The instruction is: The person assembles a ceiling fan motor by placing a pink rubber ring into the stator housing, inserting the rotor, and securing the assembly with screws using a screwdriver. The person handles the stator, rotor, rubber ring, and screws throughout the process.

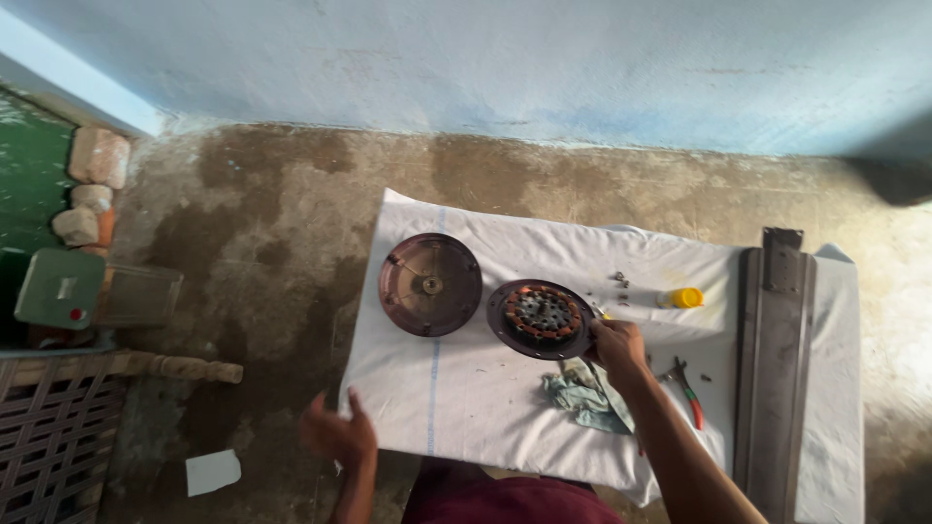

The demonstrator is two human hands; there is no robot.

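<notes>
My right hand (615, 346) grips the right rim of a round motor half (540, 318) with copper windings, lying on a white cloth (485, 398). To its left lies a round dark-red motor cover (430, 284), inside up. My left hand (335, 432) hovers over the cloth's near-left edge, blurred, fingers apart, holding nothing.
A crumpled greenish rag (582, 396) and red-handled pliers (687, 388) lie near my right wrist. A small yellow-capped bottle (681, 298) and loose screws (620, 281) sit beyond. Long dark metal blades (773, 359) lie at the right. Bricks (92, 184) and a box (60, 288) stand at left.
</notes>
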